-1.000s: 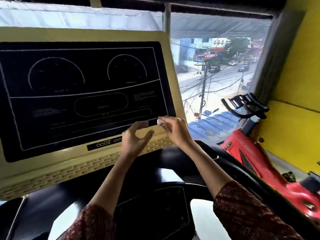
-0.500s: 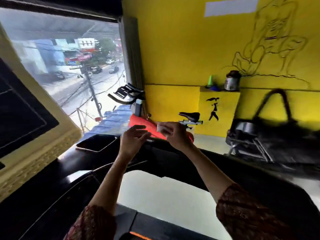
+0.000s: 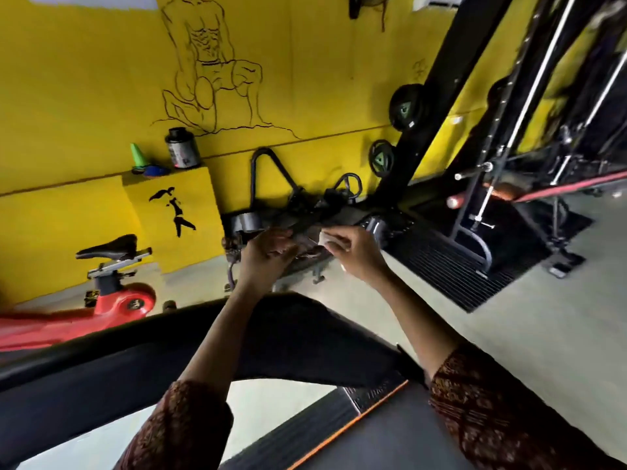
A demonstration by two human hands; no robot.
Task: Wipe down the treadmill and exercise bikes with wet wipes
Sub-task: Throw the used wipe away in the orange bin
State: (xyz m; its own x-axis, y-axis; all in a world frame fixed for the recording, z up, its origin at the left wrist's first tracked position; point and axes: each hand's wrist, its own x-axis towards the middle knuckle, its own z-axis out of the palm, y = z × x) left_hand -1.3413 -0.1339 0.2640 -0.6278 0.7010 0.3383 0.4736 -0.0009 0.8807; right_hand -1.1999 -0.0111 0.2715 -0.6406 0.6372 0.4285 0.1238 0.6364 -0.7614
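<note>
Yellow wall (image 3: 84, 79) behind a closed jar (image 3: 181, 149); right hand (image 3: 353, 252) pinches wet wipe (image 3: 325, 237) in its fingers, left hand (image 3: 268, 252) fingers loose

Both forearms stretch forward with the hands close together. The left hand (image 3: 268, 256) is loosely curled; the right hand (image 3: 356, 254) pinches a small white wipe (image 3: 325, 238).

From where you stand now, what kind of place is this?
Most likely a small gym: a red exercise bike stands by the yellow wall, weight plates hang beside a black rack, and a muscular figure is drawn on that wall.
</note>
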